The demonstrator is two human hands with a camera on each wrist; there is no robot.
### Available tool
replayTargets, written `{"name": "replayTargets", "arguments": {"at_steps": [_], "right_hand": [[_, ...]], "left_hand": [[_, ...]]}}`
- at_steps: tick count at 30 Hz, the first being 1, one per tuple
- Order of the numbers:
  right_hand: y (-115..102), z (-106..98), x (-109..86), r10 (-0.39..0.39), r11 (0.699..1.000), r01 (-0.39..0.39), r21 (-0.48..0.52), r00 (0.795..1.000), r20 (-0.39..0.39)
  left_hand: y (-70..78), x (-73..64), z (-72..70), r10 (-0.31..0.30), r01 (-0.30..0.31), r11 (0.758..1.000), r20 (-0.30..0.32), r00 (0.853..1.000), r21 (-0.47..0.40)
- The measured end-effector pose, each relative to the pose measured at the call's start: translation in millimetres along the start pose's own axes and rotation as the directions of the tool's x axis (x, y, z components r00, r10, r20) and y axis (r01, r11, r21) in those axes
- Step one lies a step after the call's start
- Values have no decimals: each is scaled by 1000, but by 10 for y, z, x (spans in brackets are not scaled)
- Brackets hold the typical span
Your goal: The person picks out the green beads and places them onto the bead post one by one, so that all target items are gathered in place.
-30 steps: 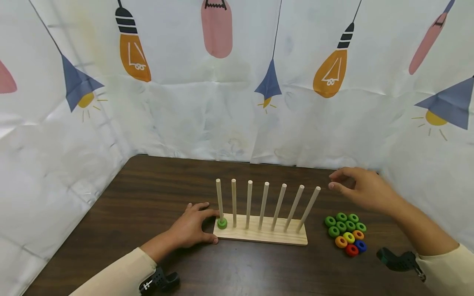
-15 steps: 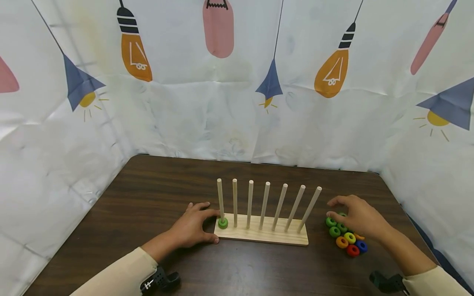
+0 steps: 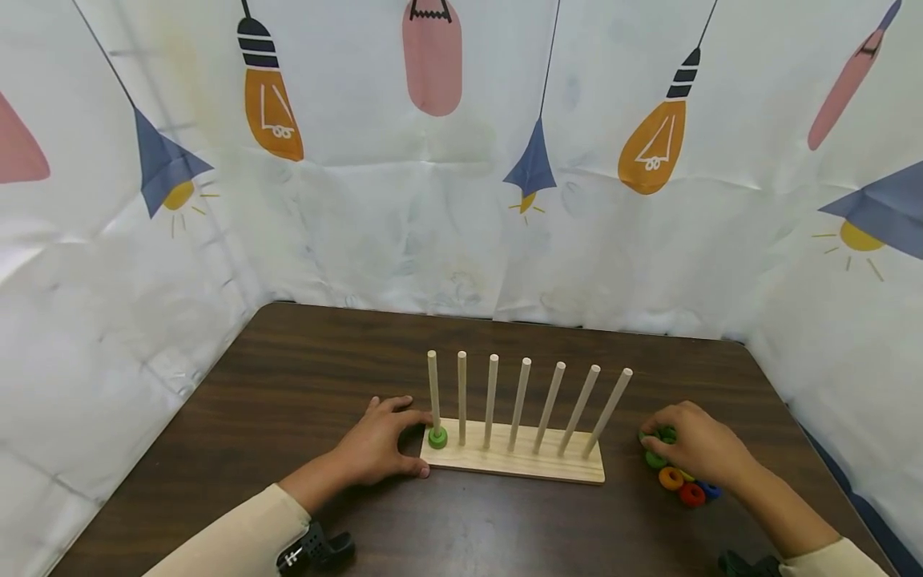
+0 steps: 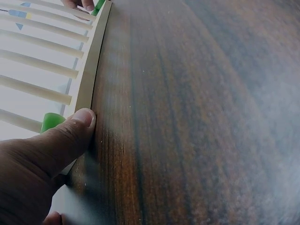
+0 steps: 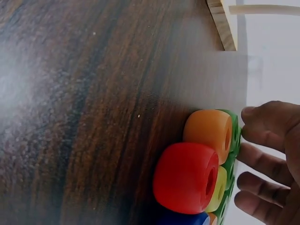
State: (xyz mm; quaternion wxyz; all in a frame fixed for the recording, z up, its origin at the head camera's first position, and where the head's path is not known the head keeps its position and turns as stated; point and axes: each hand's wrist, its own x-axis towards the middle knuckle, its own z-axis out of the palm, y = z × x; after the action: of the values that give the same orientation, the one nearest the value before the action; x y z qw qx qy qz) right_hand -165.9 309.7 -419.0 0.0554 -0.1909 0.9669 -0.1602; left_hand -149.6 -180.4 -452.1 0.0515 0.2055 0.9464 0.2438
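Note:
My left hand [image 3: 376, 445] holds the left end of a wooden peg rack [image 3: 515, 460], its thumb [image 4: 80, 123] on the front edge of the base. Several upright pegs stand in a row on it, and one green bead [image 3: 437, 437] sits at the bottom of the leftmost peg. To the right, my right hand [image 3: 703, 447] is over a cluster of beads, with thumb and fingers apart around the green beads [image 3: 654, 460] and fingertips right at them. Nearer me lie an orange bead [image 3: 671, 478], a red bead [image 3: 692, 494] and a blue bead [image 3: 711, 490]. The hand partly covers a yellow bead [image 5: 217, 190].
Everything rests on a dark brown wood-grain table [image 3: 310, 344]. White cloth [image 3: 404, 240] printed with lamps and bulbs hangs behind it and at the sides. Dark devices are strapped at both wrists, the left device [image 3: 313, 549] low over the table.
My right hand has come down and toward me from above the table's right side onto the bead cluster, covering several beads. My left hand and the peg rack stay in place.

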Motion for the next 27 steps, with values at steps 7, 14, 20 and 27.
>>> {"name": "replayTargets", "arguments": {"at_steps": [7, 14, 20, 27], "right_hand": [[-22, -1, 32, 4, 999, -4, -35, 1000, -9], [-35, 23, 61, -4, 998, 3, -55, 1000, -14], [-59, 35, 61, 38, 998, -38, -56, 999, -10], [-138, -60, 60, 22, 999, -23, -24, 997, -76]], "left_hand": [[-1, 17, -4, 13, -13, 1000, -5, 1000, 6], [-8, 15, 4, 14, -14, 1000, -4, 1000, 5], [1, 19, -1, 20, -20, 1000, -2, 1000, 6], [10, 9, -6, -1, 1, 1000, -4, 1000, -8]]}}
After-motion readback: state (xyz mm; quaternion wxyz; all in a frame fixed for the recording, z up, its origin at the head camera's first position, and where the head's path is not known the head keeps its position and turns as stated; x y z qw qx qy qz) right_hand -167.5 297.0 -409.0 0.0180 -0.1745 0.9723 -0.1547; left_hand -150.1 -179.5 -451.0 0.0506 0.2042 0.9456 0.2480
